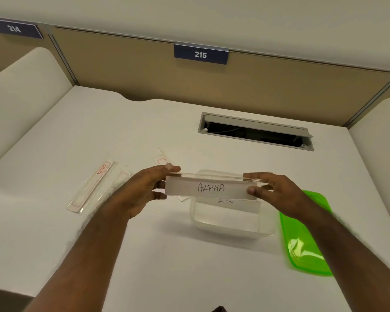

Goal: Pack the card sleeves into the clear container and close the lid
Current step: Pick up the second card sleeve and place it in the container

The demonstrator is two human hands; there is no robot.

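I hold a long clear card sleeve (212, 187), with a white card marked "ALPHA" inside, level above the clear container (232, 224). My left hand (144, 190) grips its left end and my right hand (277, 192) pinches its right end. Inside the open container another sleeve (227, 204) with handwriting stands against the far wall. The green lid (306, 239) lies flat on the desk right of the container. More sleeves lie on the desk: a red-printed sleeve (92, 188) at left, a paler sleeve (119, 179) beside it, and a third sleeve (161, 157) behind my left hand.
The white desk (167, 255) has an open cable hatch (256, 131) at the back right. Tan partition panels with number plates 214 and 215 (200, 54) stand behind, and white side dividers flank the desk. A small dark object (218, 309) pokes in at the bottom edge.
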